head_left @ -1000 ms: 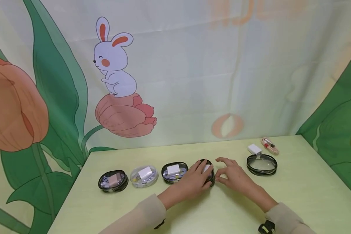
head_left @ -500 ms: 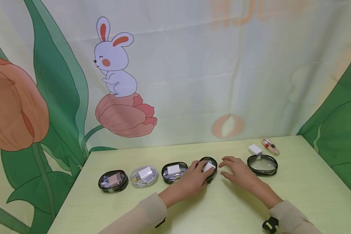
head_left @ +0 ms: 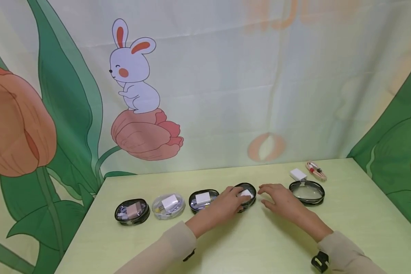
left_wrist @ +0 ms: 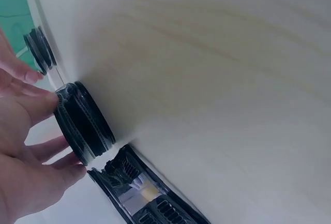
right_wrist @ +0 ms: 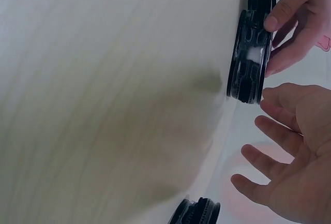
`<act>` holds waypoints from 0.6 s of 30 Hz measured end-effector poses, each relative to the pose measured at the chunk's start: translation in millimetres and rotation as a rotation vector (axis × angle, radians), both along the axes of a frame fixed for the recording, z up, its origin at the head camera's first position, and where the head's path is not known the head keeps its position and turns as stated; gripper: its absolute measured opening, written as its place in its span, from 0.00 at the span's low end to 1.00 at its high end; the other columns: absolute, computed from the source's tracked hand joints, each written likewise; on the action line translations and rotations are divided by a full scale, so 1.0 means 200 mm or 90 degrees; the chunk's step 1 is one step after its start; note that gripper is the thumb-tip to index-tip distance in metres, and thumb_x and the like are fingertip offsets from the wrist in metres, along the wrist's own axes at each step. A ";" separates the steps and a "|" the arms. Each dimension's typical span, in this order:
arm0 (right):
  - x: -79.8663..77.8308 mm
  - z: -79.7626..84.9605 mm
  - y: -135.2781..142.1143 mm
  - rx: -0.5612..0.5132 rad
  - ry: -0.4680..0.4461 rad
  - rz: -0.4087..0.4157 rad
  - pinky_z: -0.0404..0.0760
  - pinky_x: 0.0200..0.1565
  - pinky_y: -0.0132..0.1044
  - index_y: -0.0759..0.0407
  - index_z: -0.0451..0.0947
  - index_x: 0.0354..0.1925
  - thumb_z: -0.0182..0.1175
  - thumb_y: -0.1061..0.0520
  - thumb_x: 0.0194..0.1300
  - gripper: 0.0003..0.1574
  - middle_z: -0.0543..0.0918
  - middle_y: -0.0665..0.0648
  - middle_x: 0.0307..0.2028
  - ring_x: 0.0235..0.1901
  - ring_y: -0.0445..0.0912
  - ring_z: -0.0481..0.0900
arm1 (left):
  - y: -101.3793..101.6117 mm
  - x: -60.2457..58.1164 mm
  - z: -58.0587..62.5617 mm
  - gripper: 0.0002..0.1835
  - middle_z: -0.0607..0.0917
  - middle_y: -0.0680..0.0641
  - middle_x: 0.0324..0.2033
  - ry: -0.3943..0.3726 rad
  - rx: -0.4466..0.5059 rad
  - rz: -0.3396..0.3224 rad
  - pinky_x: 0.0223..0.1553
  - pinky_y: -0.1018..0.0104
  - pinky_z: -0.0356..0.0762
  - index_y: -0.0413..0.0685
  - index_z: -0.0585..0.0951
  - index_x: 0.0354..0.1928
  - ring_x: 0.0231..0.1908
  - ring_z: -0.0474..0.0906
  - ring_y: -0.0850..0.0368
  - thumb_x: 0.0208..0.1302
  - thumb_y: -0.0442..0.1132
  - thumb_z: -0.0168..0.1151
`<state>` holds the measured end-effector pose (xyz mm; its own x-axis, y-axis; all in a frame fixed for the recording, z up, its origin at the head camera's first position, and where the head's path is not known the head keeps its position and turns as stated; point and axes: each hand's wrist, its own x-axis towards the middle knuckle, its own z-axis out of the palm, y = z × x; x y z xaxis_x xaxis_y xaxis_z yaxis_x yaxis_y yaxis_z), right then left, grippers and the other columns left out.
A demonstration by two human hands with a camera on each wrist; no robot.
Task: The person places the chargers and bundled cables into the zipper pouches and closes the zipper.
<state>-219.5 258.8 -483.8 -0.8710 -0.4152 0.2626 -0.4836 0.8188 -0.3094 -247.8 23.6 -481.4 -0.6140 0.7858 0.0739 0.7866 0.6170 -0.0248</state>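
My left hand (head_left: pixel 227 204) grips a small oval zip pouch (head_left: pixel 249 187) with a clear top and black trim. A white charger plug (head_left: pixel 246 194) shows inside it. Thumb and fingers span the pouch's sides in the left wrist view, where its black zipped wall (left_wrist: pixel 85 123) faces the camera. Just right of the pouch, my right hand (head_left: pixel 283 202) hovers with its fingers spread and loosely bent, holding nothing. The right wrist view has that hand (right_wrist: pixel 295 151) close to the pouch's end (right_wrist: pixel 247 87); whether a fingertip touches it is hard to tell.
Left of the held pouch stand a black-trimmed pouch (head_left: pixel 193 201), a white-trimmed one (head_left: pixel 157 207) and another black-trimmed one (head_left: pixel 144 219), all filled. At right lie a black-trimmed pouch (head_left: pixel 306 192), a white charger (head_left: pixel 298 174) and a coiled pink cable (head_left: pixel 316 171).
The held pouch has turned and shifted slightly right with my left hand. My right hand has drawn back to the right, its fingers spreading a little.
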 end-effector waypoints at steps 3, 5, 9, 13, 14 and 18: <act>0.00 0.01 0.01 -0.004 0.004 0.005 0.78 0.57 0.57 0.60 0.83 0.49 0.68 0.62 0.65 0.14 0.84 0.62 0.56 0.55 0.61 0.81 | -0.01 -0.02 0.00 0.21 0.76 0.43 0.65 -0.018 0.015 -0.016 0.67 0.61 0.70 0.58 0.80 0.64 0.66 0.72 0.48 0.72 0.33 0.62; 0.00 0.01 0.02 -0.002 0.005 0.006 0.78 0.56 0.56 0.60 0.83 0.50 0.68 0.62 0.65 0.15 0.85 0.61 0.55 0.55 0.60 0.81 | -0.02 -0.03 0.00 0.22 0.77 0.42 0.65 -0.041 0.031 -0.023 0.68 0.60 0.68 0.55 0.81 0.62 0.67 0.71 0.48 0.70 0.28 0.62; -0.01 0.05 0.06 0.009 0.001 0.007 0.79 0.55 0.56 0.60 0.82 0.52 0.68 0.63 0.65 0.17 0.86 0.61 0.52 0.54 0.60 0.82 | -0.03 -0.04 0.01 0.23 0.76 0.41 0.65 -0.083 0.057 -0.029 0.69 0.60 0.67 0.53 0.81 0.59 0.68 0.71 0.48 0.67 0.23 0.61; -0.03 0.10 0.13 0.017 0.001 0.002 0.79 0.54 0.56 0.62 0.81 0.54 0.68 0.64 0.65 0.18 0.86 0.62 0.50 0.52 0.60 0.83 | -0.02 -0.04 0.01 0.21 0.74 0.41 0.67 -0.093 0.050 -0.027 0.70 0.61 0.65 0.51 0.78 0.61 0.69 0.68 0.48 0.69 0.26 0.61; -0.03 0.12 0.15 0.017 0.000 -0.004 0.79 0.54 0.56 0.62 0.81 0.54 0.68 0.64 0.65 0.19 0.86 0.62 0.50 0.51 0.60 0.83 | -0.02 -0.04 0.01 0.21 0.73 0.41 0.67 -0.092 0.046 -0.026 0.71 0.61 0.64 0.50 0.78 0.61 0.70 0.67 0.48 0.70 0.27 0.62; -0.06 0.17 0.25 0.020 -0.008 -0.032 0.80 0.51 0.55 0.63 0.80 0.56 0.67 0.64 0.65 0.20 0.86 0.63 0.50 0.48 0.58 0.83 | -0.02 -0.04 0.00 0.21 0.73 0.42 0.67 -0.082 0.040 -0.025 0.72 0.62 0.62 0.49 0.76 0.62 0.71 0.66 0.48 0.69 0.30 0.63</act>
